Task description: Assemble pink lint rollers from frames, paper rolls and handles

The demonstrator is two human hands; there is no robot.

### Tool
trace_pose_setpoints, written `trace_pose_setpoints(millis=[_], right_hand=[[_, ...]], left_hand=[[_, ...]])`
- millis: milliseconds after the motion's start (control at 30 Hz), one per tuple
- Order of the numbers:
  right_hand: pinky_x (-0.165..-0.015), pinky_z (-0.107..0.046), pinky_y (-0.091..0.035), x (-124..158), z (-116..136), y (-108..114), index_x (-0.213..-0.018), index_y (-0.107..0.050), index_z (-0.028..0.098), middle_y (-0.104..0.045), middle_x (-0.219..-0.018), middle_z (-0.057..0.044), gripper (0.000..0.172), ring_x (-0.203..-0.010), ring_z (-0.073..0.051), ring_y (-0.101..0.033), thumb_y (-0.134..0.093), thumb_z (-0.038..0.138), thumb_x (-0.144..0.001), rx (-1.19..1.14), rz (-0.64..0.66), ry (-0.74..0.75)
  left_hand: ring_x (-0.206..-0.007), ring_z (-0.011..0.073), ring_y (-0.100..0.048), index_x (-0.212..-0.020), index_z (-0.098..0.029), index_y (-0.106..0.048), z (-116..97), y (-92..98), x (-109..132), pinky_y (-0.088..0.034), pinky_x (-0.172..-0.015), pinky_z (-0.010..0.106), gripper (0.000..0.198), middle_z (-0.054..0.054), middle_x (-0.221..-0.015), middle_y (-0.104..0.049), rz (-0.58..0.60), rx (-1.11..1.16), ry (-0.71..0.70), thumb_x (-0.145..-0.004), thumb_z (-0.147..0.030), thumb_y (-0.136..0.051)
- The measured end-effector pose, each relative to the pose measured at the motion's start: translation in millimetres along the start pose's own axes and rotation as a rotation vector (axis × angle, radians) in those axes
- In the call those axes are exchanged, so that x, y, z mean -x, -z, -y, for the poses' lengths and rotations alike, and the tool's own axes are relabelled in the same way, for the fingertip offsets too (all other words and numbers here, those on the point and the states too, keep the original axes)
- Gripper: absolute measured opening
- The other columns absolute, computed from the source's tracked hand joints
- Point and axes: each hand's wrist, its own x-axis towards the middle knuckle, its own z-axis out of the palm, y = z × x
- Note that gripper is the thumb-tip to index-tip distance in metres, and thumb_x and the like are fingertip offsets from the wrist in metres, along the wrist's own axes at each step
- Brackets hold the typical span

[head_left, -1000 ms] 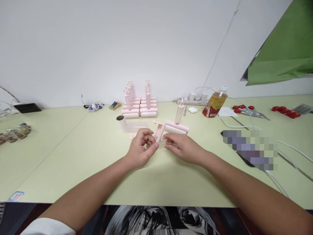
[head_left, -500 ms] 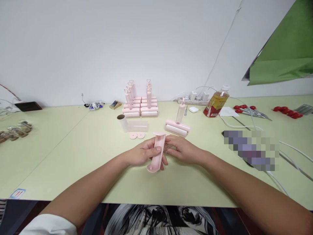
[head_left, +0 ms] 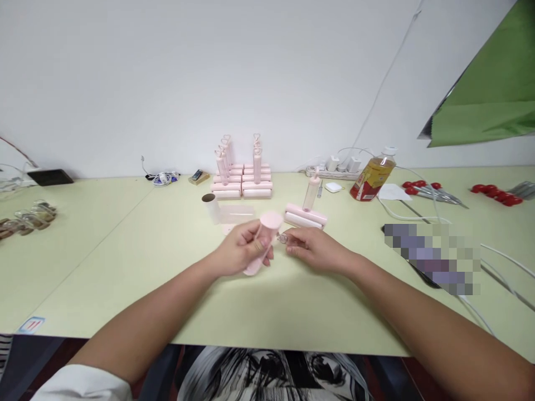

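My left hand [head_left: 240, 249] is closed around a pink lint roller shell [head_left: 271, 221], which is tilted, its rounded end up. My right hand [head_left: 317, 249], just right of it, pinches a small heart-shaped loop [head_left: 283, 238] whose other end is hidden by the fingers. Behind my right hand stands a pink lint roller [head_left: 305, 216] with a clear pink handle. Beyond my left hand are an upright sticky roll [head_left: 211, 209] and a clear cover [head_left: 237, 214] lying down. Pink discs [head_left: 227, 228] show only partly behind the left hand.
Several pink lint rollers [head_left: 242, 186] stand in two rows near the wall. To the right are a drink bottle [head_left: 373, 175], a power strip [head_left: 334, 172], a blurred-out phone [head_left: 426, 259], cables and red-handled tools [head_left: 434, 192]. Glass jars [head_left: 31, 217] lie at the left.
My left hand has turned the shell so its outer side and rounded end show, instead of its hollow inside. My right hand has drawn slightly away, and the heart-shaped loop now shows.
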Motion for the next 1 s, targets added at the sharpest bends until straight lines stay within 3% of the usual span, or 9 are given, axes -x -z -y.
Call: trace_pose_setpoints(millis=[67, 133, 233, 367, 567, 667, 800, 900, 1000], right_hand=[[-0.065, -0.028, -0.037, -1, -2, 1, -0.093, -0.063, 0.018, -0.066, -0.085, -0.005, 0.014, -0.075, -0.018, -0.056, -0.054, 0.028, -0.090, 0.029, 0.013, 0.005], [-0.066, -0.028, -0.038, -1, -1, 1, -0.094, -0.063, 0.018, -0.066, -0.086, -0.006, 0.013, -0.076, -0.019, -0.056, -0.054, 0.027, -0.090, 0.025, 0.060, 0.047], [-0.069, -0.028, -0.039, -1, 4, -3, -0.095, -0.063, 0.019, -0.067, -0.091, -0.006, 0.011, -0.082, -0.020, -0.057, -0.055, 0.023, -0.088, 0.011, 0.132, 0.110], [-0.071, -0.029, -0.039, -1, 7, -6, -0.097, -0.064, 0.019, -0.067, -0.091, -0.006, 0.014, -0.086, -0.021, -0.057, -0.055, 0.021, -0.087, 0.035, 0.152, 0.107], [-0.076, -0.032, -0.040, -2, 3, -7, -0.104, -0.064, 0.020, -0.067, -0.097, -0.007, 0.020, -0.092, -0.023, -0.057, -0.055, 0.022, -0.087, 0.046, 0.157, 0.109], [-0.078, -0.033, -0.041, -2, 4, -8, -0.106, -0.064, 0.020, -0.068, -0.099, -0.007, 0.021, -0.093, -0.023, -0.058, -0.055, 0.021, -0.087, 0.035, 0.159, 0.115], [-0.079, -0.034, -0.042, -2, 6, -8, -0.105, -0.064, 0.020, -0.068, -0.098, -0.008, 0.021, -0.094, -0.024, -0.058, -0.054, 0.021, -0.087, 0.033, 0.159, 0.126], [-0.079, -0.035, -0.043, -2, 7, -7, -0.106, -0.065, 0.020, -0.068, -0.098, -0.008, 0.022, -0.093, -0.024, -0.058, -0.054, 0.021, -0.087, 0.030, 0.155, 0.125], [-0.080, -0.035, -0.043, -2, 7, -7, -0.107, -0.065, 0.020, -0.068, -0.099, -0.008, 0.023, -0.094, -0.024, -0.058, -0.055, 0.020, -0.086, 0.021, 0.156, 0.123]], left_hand=[[-0.060, 0.0124, -0.057, -0.089, -0.018, -0.050, -9, 21.1, -1, -0.041, -0.054, 0.023, 0.033, 0.001, -0.072, -0.061, -0.145, -0.272, -0.027, -0.090, -0.051, -0.051], [-0.058, 0.0121, -0.052, -0.081, -0.018, -0.052, -14, 41.4, -2, -0.036, -0.054, 0.023, 0.030, 0.000, -0.070, -0.059, -0.256, -0.682, 0.035, -0.091, -0.046, -0.049], [-0.063, 0.0153, -0.052, -0.074, -0.019, -0.055, -13, 59.6, -4, -0.034, -0.056, 0.026, 0.026, 0.002, -0.072, -0.060, -0.153, -1.048, 0.098, -0.091, -0.036, -0.044], [-0.062, 0.0163, -0.052, -0.075, -0.019, -0.055, -5, 61.0, -5, -0.031, -0.055, 0.027, 0.022, 0.002, -0.071, -0.061, 0.070, -1.171, 0.152, -0.089, -0.027, -0.041], [-0.057, 0.0161, -0.050, -0.076, -0.019, -0.056, -9, 56.3, -1, -0.028, -0.051, 0.028, 0.024, 0.003, -0.069, -0.061, 0.110, -1.243, 0.247, -0.089, -0.031, -0.040], [-0.060, 0.0168, -0.051, -0.079, -0.020, -0.061, -11, 57.9, -2, -0.030, -0.053, 0.028, 0.025, 0.003, -0.070, -0.062, 0.054, -1.263, 0.208, -0.089, -0.028, -0.039], [-0.076, 0.0204, -0.057, -0.087, -0.020, -0.070, -1, 62.2, -9, -0.038, -0.064, 0.030, 0.030, 0.007, -0.083, -0.064, -0.109, -1.340, 0.114, -0.088, -0.023, -0.041], [-0.086, 0.0256, -0.056, -0.091, -0.020, -0.075, 14, 63.6, -15, -0.040, -0.074, 0.036, 0.029, 0.011, -0.090, -0.061, -0.205, -1.465, 0.131, -0.086, -0.024, -0.047], [-0.089, 0.0297, -0.054, -0.091, -0.022, -0.076, 25, 62.9, -19, -0.038, -0.074, 0.040, 0.027, 0.013, -0.091, -0.059, -0.260, -1.560, 0.185, -0.085, -0.028, -0.051]])
